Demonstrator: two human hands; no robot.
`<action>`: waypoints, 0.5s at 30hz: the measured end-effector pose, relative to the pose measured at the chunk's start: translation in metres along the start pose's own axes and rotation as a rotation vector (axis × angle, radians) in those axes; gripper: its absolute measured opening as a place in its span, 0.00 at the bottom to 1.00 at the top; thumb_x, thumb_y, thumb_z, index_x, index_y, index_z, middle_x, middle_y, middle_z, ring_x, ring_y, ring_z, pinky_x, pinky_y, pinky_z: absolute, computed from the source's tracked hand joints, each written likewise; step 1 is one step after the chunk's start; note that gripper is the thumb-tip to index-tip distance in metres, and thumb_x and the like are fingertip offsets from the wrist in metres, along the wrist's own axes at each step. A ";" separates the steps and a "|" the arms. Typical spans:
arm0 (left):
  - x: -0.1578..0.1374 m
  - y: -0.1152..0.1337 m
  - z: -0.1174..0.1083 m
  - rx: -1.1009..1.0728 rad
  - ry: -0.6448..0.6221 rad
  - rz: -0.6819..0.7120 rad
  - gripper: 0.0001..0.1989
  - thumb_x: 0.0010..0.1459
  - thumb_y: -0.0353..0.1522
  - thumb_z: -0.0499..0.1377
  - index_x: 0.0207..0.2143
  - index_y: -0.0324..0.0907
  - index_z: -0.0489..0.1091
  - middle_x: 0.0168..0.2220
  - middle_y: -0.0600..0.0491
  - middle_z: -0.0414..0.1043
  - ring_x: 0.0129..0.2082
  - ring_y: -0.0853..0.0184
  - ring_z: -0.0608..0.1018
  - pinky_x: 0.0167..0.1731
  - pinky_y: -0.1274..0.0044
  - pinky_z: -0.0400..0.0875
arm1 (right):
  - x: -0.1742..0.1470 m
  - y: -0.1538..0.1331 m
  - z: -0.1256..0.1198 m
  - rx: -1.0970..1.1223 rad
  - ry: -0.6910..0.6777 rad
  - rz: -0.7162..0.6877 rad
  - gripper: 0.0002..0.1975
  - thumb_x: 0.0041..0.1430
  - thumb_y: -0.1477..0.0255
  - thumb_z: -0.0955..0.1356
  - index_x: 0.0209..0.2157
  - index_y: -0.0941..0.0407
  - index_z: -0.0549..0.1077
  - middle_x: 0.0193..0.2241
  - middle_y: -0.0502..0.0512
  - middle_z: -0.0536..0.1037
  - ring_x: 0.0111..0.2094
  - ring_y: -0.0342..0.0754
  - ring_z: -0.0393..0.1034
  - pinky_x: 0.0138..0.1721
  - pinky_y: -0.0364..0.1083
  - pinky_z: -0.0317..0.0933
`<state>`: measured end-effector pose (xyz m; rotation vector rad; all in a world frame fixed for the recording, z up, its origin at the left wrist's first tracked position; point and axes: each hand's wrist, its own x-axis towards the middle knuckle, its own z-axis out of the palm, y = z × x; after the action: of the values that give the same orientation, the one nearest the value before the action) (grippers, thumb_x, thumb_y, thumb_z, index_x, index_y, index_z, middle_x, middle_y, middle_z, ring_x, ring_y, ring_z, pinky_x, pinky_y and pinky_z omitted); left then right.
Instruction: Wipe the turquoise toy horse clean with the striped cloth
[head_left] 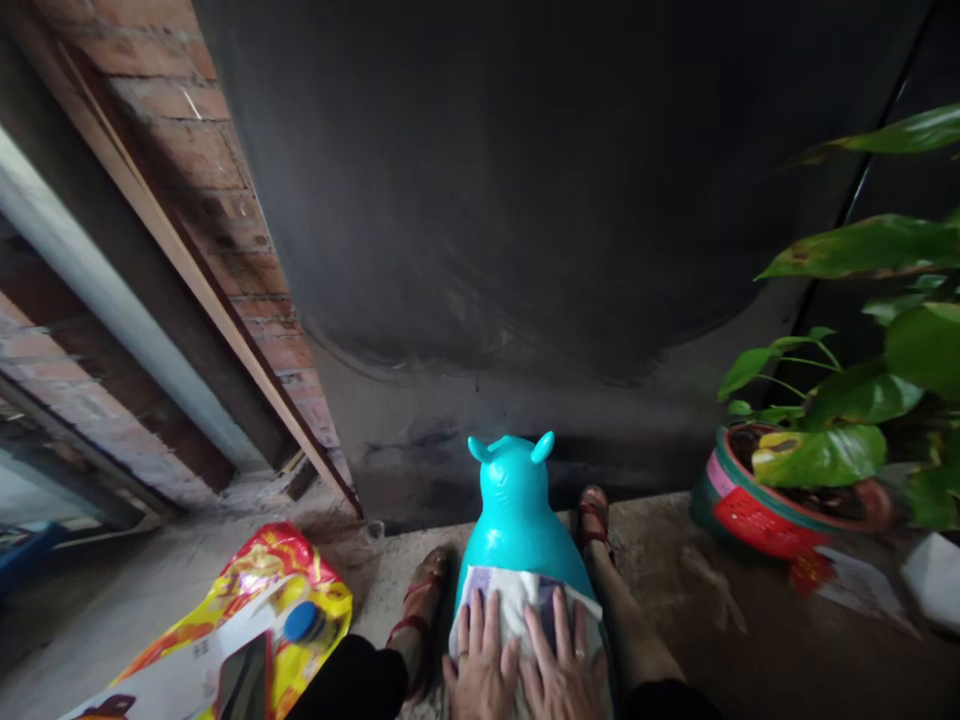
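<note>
A shiny turquoise inflatable animal toy [514, 505] with two small ears stands on the floor between the wearer's feet. Over its back lies a pale cloth [513, 592] with purple patches. My left hand [481, 660] rests flat on the cloth, fingers stretched forward. Beside it, my right hand [561, 662] also lies flat, its fingers slightly spread and a ring on one of them. Both palms press down on the cloth, and neither hand grips anything. The lower part of the toy is hidden by the hands and the frame edge.
A dark panel [517, 220] rises right in front of the toy. To the left, a yellow and red plastic bag [277, 555] lies with a blue-capped bottle [301, 622] and a phone [246, 680]. A potted plant [757, 520] stands at the right. Wooden beams lean against the brick wall [180, 140].
</note>
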<state>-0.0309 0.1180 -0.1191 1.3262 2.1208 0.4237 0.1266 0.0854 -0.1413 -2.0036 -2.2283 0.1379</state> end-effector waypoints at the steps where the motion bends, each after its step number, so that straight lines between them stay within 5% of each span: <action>1: -0.006 0.004 0.009 0.016 -0.006 0.026 0.30 0.59 0.47 0.40 0.63 0.55 0.49 0.68 0.57 0.45 0.68 0.54 0.48 0.60 0.46 0.47 | 0.016 -0.003 -0.005 0.007 -0.020 0.012 0.25 0.62 0.60 0.59 0.61 0.39 0.56 0.65 0.57 0.50 0.64 0.70 0.42 0.50 0.75 0.53; 4: -0.010 0.015 0.020 0.028 -0.004 0.034 0.31 0.60 0.47 0.35 0.65 0.54 0.40 0.70 0.58 0.29 0.69 0.56 0.40 0.59 0.42 0.43 | 0.055 -0.013 -0.016 0.050 -0.059 0.033 0.26 0.64 0.61 0.57 0.63 0.37 0.50 0.67 0.58 0.40 0.65 0.69 0.36 0.50 0.76 0.50; 7: -0.011 0.021 0.016 0.010 -0.002 0.002 0.30 0.61 0.46 0.34 0.65 0.55 0.39 0.70 0.59 0.31 0.69 0.57 0.42 0.59 0.43 0.46 | 0.069 -0.020 -0.024 0.089 -0.062 0.042 0.27 0.64 0.61 0.58 0.63 0.36 0.47 0.67 0.57 0.38 0.65 0.68 0.35 0.50 0.75 0.50; 15: -0.039 0.010 -0.013 0.037 0.113 -0.038 0.29 0.59 0.47 0.48 0.61 0.50 0.56 0.65 0.54 0.56 0.66 0.57 0.55 0.63 0.62 0.55 | -0.028 0.012 -0.007 0.125 -0.091 -0.130 0.32 0.58 0.56 0.63 0.63 0.42 0.52 0.65 0.58 0.46 0.64 0.69 0.41 0.48 0.70 0.60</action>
<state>-0.0192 0.0883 -0.0908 1.3080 2.2525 0.4551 0.1422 0.0590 -0.1373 -1.8182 -2.3333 0.3506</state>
